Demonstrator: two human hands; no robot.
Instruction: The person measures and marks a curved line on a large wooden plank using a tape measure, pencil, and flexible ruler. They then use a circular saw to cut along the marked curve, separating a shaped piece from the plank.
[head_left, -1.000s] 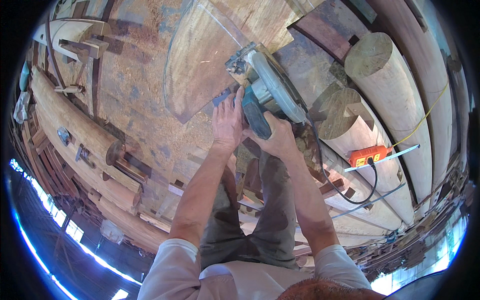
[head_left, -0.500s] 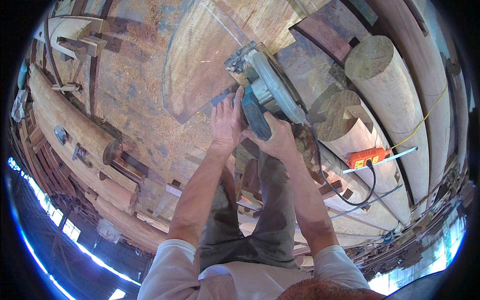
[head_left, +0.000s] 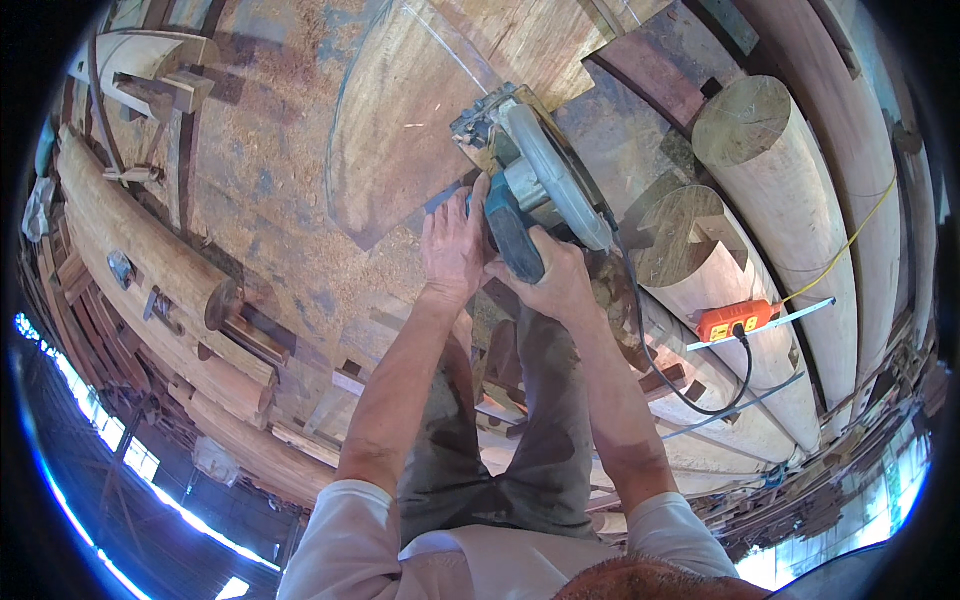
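Observation:
A circular saw (head_left: 545, 185) with a grey guard and a teal and black body sits at the edge of a broad wooden slab (head_left: 410, 130). A pale straight line runs along the slab from the saw's front. My right hand (head_left: 552, 272) is closed round the saw's rear handle. Beside the saw, my left hand (head_left: 452, 250) lies with its fingers stretched out at the slab's bluish near edge. Its thumb points forward against the saw's side. The undersides of the left fingers are hidden, and so is the saw's blade.
A black cord (head_left: 645, 345) loops from the saw to an orange socket box (head_left: 735, 322) on the logs at right. A yellow cable (head_left: 840, 250) leaves that box. Large logs (head_left: 755, 150) lie at right, more timbers (head_left: 140, 235) at left. Sawdust (head_left: 270, 190) covers the floor.

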